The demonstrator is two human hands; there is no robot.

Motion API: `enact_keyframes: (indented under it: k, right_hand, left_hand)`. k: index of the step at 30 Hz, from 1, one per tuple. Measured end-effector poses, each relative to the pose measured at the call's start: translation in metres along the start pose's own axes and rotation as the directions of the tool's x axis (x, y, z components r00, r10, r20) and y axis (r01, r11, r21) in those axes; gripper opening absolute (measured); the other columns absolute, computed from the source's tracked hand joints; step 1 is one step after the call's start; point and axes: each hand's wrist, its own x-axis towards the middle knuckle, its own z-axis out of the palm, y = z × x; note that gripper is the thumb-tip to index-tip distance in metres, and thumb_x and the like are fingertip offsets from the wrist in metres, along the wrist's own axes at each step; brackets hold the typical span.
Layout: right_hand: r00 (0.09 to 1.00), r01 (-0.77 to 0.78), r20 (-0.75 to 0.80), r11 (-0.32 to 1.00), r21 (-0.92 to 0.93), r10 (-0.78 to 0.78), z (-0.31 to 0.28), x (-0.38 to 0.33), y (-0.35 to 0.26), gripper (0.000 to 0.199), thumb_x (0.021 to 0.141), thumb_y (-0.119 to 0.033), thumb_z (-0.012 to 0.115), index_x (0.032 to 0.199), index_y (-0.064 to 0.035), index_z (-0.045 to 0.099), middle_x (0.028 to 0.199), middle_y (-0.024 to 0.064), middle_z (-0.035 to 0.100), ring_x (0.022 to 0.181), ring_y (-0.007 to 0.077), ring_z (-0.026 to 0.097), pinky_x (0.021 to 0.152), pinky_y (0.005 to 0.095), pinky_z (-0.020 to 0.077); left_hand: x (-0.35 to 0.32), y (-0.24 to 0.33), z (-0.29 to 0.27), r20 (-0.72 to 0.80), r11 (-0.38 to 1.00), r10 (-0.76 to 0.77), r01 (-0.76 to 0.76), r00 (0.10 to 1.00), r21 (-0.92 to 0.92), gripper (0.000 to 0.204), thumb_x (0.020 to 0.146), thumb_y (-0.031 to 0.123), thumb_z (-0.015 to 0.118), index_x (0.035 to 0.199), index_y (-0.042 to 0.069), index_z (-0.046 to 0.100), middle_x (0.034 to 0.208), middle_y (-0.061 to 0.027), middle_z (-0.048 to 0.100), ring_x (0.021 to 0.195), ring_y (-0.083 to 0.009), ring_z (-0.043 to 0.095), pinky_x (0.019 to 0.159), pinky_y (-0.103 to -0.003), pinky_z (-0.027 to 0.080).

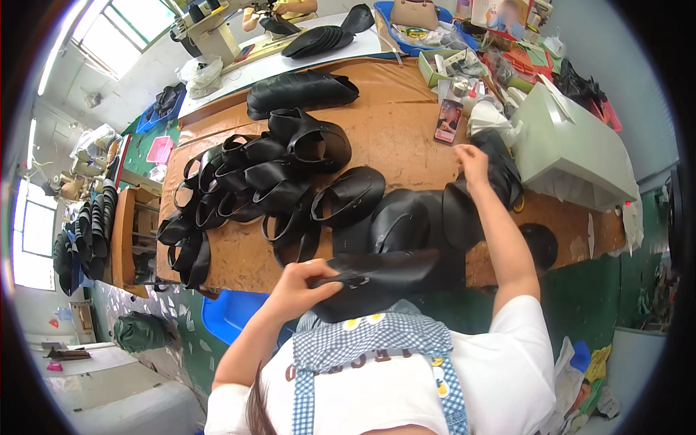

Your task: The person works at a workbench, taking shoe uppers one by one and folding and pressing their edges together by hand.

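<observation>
My left hand (301,290) pinches the edge of a black leather shoe upper (384,279) at the near edge of the table, close to my apron. My right hand (473,165) is stretched far forward with its fingertips drawn together; whatever they hold, if anything, is too small to tell. Close by that hand lie a smartphone (448,122) with a lit screen and a heap of black leather pieces (500,170). Between my hands, more flat black uppers (400,221) overlap on the brown tabletop (395,156).
Looped black uppers (246,174) pile up on the table's left half. At the right stands a pale grey machine housing (573,148). Beyond the table, a person's hand (251,19) works at a sewing machine (210,32). A blue tub (235,319) sits below the near edge.
</observation>
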Motion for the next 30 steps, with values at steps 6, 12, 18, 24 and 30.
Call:
enact_keyframes:
  k: [6, 12, 18, 24, 30]
  right_hand:
    - [0.937, -0.211, -0.314, 0.963, -0.165, 0.152, -0.014, 0.142, 0.052, 0.023, 0.085, -0.017, 0.072, 0.102, -0.0025, 0.073, 0.085, 0.0062, 0.071, 0.066, 0.0124, 0.065, 0.052, 0.0246, 0.0489]
    - [0.953, -0.162, -0.279, 0.978, -0.129, 0.12, 0.01, 0.187, 0.067, 0.028, 0.083, -0.017, 0.074, 0.106, -0.002, 0.072, 0.086, 0.0079, 0.072, 0.065, 0.0124, 0.066, 0.057, 0.0265, 0.0513]
    - [0.959, -0.101, -0.283, 0.967, -0.236, 0.031, 0.006, 0.21, 0.084, 0.029, 0.081, -0.019, 0.077, 0.104, -0.0007, 0.073, 0.087, 0.009, 0.073, 0.068, 0.0151, 0.066, 0.065, 0.0283, 0.0525]
    - [0.956, -0.125, -0.29, 0.954, -0.273, 0.042, 0.003, 0.218, 0.089, 0.033, 0.079, -0.025, 0.079, 0.104, -0.0039, 0.074, 0.086, 0.0076, 0.073, 0.072, 0.0159, 0.067, 0.069, 0.0294, 0.0526]
    - [0.953, -0.123, -0.304, 0.911, -0.394, -0.003, 0.009, 0.214, 0.083, 0.032, 0.077, -0.033, 0.079, 0.097, -0.0074, 0.077, 0.087, 0.0071, 0.074, 0.079, 0.019, 0.069, 0.077, 0.0324, 0.0516]
  left_hand:
    - [-0.016, -0.02, 0.009, -0.368, 0.963, -0.15, 0.051, 0.918, -0.265, 0.011, 0.082, 0.002, 0.072, 0.09, -0.006, 0.068, 0.077, 0.0043, 0.056, 0.072, -0.0031, 0.049, 0.063, -0.02, 0.038]
    - [-0.02, -0.022, 0.023, -0.459, 0.902, -0.262, 0.047, 0.849, -0.429, 0.008, 0.084, -0.002, 0.07, 0.091, -0.005, 0.069, 0.079, 0.0042, 0.057, 0.072, -0.0018, 0.052, 0.064, -0.016, 0.039]
    - [-0.016, -0.025, 0.026, -0.518, 0.896, -0.274, 0.02, 0.81, -0.443, 0.008, 0.084, -0.002, 0.07, 0.091, -0.005, 0.069, 0.079, 0.0039, 0.057, 0.073, -0.0029, 0.054, 0.066, -0.017, 0.04]
    - [-0.008, -0.025, 0.031, -0.538, 0.888, -0.292, 0.014, 0.791, -0.461, 0.008, 0.084, -0.001, 0.07, 0.091, -0.005, 0.069, 0.079, 0.0038, 0.057, 0.073, -0.0031, 0.054, 0.066, -0.017, 0.04]
    - [-0.002, -0.026, 0.03, -0.525, 0.881, -0.319, 0.042, 0.789, -0.472, 0.008, 0.085, -0.001, 0.07, 0.092, -0.005, 0.069, 0.08, 0.0037, 0.058, 0.073, -0.003, 0.055, 0.065, -0.017, 0.042]
